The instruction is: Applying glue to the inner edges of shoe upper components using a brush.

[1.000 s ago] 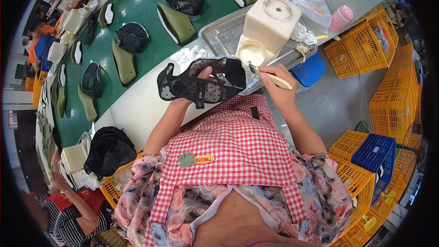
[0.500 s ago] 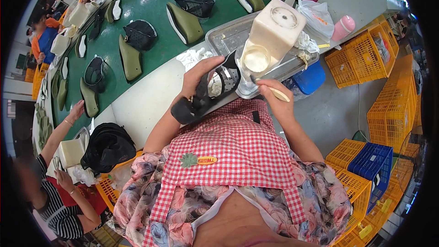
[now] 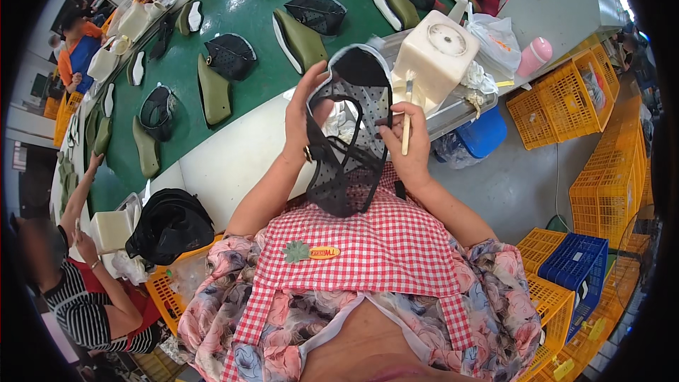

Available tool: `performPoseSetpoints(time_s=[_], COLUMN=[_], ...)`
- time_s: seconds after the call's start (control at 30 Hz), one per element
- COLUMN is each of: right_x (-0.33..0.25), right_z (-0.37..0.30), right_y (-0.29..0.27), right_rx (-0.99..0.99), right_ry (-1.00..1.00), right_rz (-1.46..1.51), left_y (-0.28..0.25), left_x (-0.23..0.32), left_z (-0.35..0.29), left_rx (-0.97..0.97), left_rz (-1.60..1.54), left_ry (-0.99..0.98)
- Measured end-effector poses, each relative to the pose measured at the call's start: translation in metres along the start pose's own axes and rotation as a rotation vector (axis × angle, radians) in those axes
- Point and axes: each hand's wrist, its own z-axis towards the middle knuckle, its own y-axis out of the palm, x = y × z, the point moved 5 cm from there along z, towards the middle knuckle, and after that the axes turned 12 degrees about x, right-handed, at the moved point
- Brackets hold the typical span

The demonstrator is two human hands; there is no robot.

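Observation:
A black polka-dotted mesh shoe upper [image 3: 344,163] hangs open in front of my apron. My left hand [image 3: 303,117] is closed on its left side, with the thumb inside the opening. Between the fingers of my right hand [image 3: 409,147] is a brush [image 3: 406,129] with a pale wooden handle, bristles pointing up. Fingertips of that same hand rest against the upper's right edge. Just beyond the brush stands a cream plastic container [image 3: 440,49], its near opening partly hidden behind the brush and my hand. The container sits in a clear plastic tray [image 3: 463,114].
Olive shoe lasts [image 3: 213,92] and black mesh uppers [image 3: 232,55] lie in pairs along the green conveyor belt [image 3: 187,124]. A black cloth bundle [image 3: 170,226] lies at left, near a co-worker in stripes. Yellow crates [image 3: 559,110], a blue bin [image 3: 488,131] and a pink bottle [image 3: 535,55] are at right.
The upper has been raised and turned so its opening faces me. My right hand has moved from beside the container to the upper's edge, brush now upright. The belt's shoe parts have shifted slightly rightward in view.

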Motion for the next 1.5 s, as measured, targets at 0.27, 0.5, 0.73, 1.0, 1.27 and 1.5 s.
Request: performPoseSetpoints(time_s=[0.27,0.5,0.73,1.0,1.27,1.5], right_x=[-0.013,-0.033,-0.036,-0.048,-0.085,-0.066], right_z=[0.025,0.025,0.029,0.038,0.045,0.034], right_y=[0.007,0.014,0.015,-0.013,-0.007,-0.007], right_rx=[-0.03,-0.042,-0.011,0.032,-0.094,-0.095], right_ry=[-0.076,-0.385,-0.361,-0.33,-0.477,-0.397], right_rz=[0.013,-0.237,-0.207,-0.101,-0.176,-0.199], left_y=[0.005,0.006,0.004,0.006,0.004,-0.017], left_x=[-0.042,-0.032,-0.034,-0.017,-0.014,-0.048], left_z=[-0.011,-0.009,-0.01,-0.006,-0.015,-0.02], left_rx=[-0.585,-0.51,-0.421,-0.389,-0.456,-0.375], left_rz=[-0.514,-0.462,-0.504,-0.148,-0.024,-0.051], left_ry=[-0.736,-0.891,-0.948,-0.782,-0.633,-0.641])
